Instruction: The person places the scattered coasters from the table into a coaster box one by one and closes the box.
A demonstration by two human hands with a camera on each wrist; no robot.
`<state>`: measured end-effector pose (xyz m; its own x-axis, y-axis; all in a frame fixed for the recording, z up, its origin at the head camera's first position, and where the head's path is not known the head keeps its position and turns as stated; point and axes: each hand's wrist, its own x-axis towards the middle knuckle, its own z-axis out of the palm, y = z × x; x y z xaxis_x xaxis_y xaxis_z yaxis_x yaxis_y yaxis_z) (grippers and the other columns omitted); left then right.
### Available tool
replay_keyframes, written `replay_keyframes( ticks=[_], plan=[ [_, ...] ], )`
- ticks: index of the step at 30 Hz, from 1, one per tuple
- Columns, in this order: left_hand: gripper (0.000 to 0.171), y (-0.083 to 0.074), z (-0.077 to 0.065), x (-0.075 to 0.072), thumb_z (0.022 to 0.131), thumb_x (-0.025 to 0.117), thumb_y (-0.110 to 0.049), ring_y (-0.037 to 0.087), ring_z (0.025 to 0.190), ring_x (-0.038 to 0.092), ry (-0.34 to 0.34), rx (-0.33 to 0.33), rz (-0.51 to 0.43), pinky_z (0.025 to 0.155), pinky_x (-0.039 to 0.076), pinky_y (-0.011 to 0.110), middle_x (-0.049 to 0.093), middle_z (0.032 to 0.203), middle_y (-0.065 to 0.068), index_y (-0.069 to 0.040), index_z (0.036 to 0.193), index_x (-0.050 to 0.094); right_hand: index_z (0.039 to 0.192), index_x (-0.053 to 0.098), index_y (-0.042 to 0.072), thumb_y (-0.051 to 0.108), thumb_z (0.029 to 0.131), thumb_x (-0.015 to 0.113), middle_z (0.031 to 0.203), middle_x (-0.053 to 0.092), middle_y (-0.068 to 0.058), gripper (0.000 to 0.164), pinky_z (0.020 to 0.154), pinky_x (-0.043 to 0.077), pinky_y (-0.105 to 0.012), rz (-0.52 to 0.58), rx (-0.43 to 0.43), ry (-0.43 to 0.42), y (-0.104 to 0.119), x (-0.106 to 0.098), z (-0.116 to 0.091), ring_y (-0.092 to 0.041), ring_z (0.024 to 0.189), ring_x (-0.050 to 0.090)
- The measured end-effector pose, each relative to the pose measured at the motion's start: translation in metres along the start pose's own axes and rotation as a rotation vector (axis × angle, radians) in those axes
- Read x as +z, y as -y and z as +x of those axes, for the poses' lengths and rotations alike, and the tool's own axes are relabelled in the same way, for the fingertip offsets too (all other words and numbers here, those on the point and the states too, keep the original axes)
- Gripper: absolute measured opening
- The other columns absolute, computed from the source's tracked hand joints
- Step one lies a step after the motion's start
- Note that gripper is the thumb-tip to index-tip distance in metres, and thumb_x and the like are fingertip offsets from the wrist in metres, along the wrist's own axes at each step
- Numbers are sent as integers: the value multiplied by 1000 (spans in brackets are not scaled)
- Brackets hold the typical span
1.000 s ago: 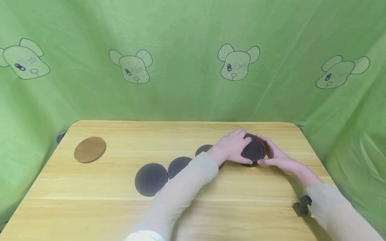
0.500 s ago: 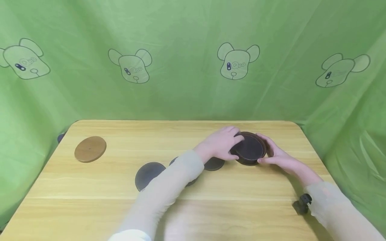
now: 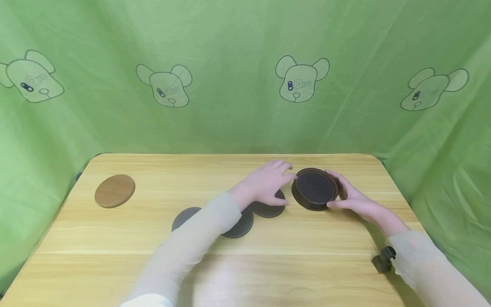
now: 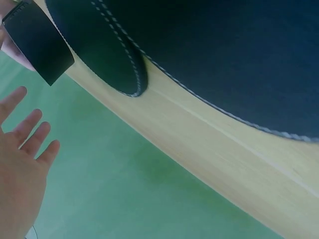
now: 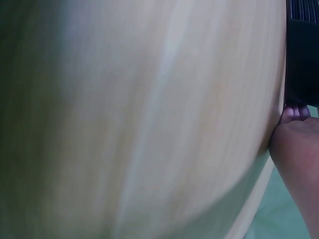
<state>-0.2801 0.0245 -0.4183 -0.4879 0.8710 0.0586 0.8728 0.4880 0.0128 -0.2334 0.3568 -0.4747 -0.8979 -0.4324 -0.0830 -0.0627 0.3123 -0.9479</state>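
Observation:
A round dark brown coaster holder with a dark coaster lying inside its rim stands at the right of the table. My right hand grips the holder's right side between thumb and fingers; in the right wrist view the holder's dark wall shows beyond that hand. To the left of the holder, my left hand hovers with spread, relaxed fingers and nothing in them. Below it lies a dark round coaster. Two more coasters, one near the middle and one farther left, are partly covered by the left sleeve.
A brown wooden disc lies at the table's left. The wooden table has rounded far corners, with a green curtain hanging behind it and at both sides. A small black camera is strapped at the right wrist.
My left hand has let go at the holder and moved left, uncovering the coaster inside it. The left forearm now hides more of the leftmost coasters. My right hand keeps its grip.

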Motion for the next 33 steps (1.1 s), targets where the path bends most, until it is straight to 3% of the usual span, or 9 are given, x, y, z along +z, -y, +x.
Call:
replay_keyframes(
  ticks=[7,17,24,30,33],
  plan=[
    [82,6,-17,0,90,72,-66,27,149,43,13,33,80,130,34,41,47,159,10,-18,153,53,171,12,16,-4,89,73,173,13,-24,103,105,26,4,1,-3,1,0,0,0,21,138,29],
    [83,9,-35,10,89,73,-68,26,145,47,47,75,90,128,38,42,50,156,10,-18,152,54,171,13,16,-5,89,73,174,13,-24,103,108,25,4,5,-6,-2,-1,-1,-1,20,139,28],
    [86,9,-43,20,86,76,-68,27,147,47,92,67,28,128,38,43,47,160,11,-21,154,52,171,11,17,-4,90,72,176,6,-26,104,111,23,3,12,14,4,-1,-1,-2,-3,159,15],
    [92,11,-45,29,85,77,-68,26,151,43,142,51,1,130,35,41,41,164,10,-24,159,46,171,11,16,-4,90,72,175,6,-27,104,107,26,4,13,8,11,-1,-1,-2,1,157,17],
    [92,12,-46,31,86,77,-67,25,151,42,157,42,-15,131,34,40,39,165,10,-24,160,44,171,10,16,-4,90,72,175,4,-27,104,107,26,4,15,13,12,0,-1,-2,-12,164,10]
  ],
)
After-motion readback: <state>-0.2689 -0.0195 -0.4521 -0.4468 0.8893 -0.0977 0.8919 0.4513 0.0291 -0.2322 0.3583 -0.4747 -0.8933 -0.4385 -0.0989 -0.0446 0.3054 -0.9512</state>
